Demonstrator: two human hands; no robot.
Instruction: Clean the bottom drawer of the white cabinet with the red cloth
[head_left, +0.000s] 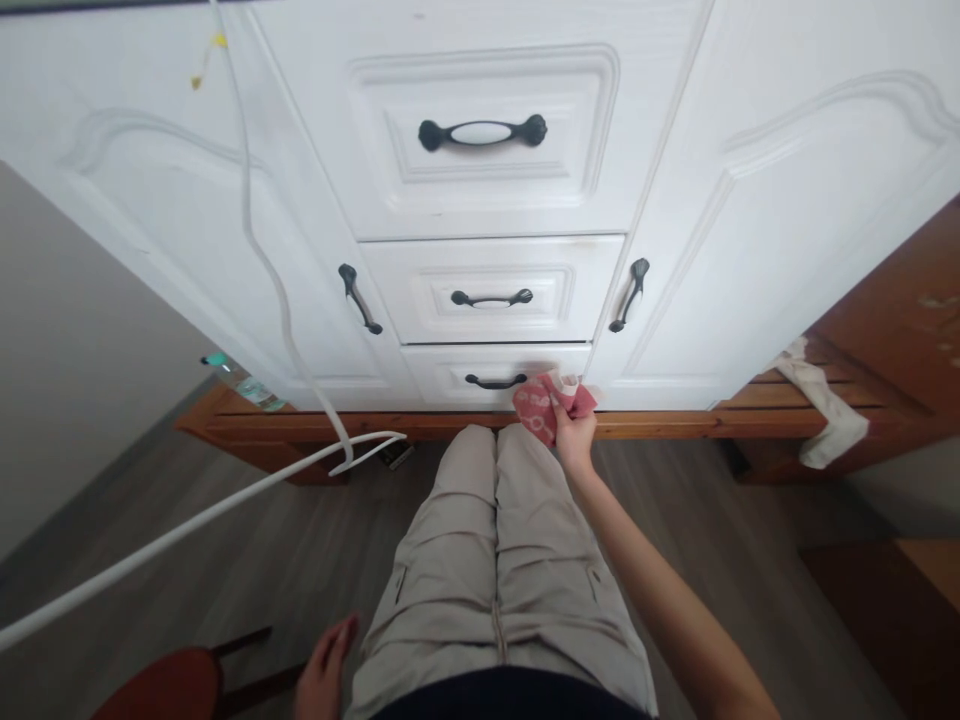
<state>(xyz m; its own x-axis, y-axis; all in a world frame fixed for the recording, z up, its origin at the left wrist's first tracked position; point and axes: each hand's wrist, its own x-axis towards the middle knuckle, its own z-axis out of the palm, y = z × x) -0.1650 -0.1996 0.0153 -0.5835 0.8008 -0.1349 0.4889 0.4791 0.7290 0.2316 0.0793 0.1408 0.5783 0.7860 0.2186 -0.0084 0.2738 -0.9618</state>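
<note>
Just right of centre, the right hand (576,436) grips a red-and-white cloth (535,408), likely limp, best held bunched; left hand (325,668) hangs loose.

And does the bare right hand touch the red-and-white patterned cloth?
Touching: the head view shows the right hand gripping a bunched part of the cloth.

No text, label, number or sign can be read.

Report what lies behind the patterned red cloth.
Behind the patterned red cloth, held by the right hand, are the bottom drawer and wooden ledge. The drawer's white front and dark handle show beside it; the covered patch cannot be seen.
</note>
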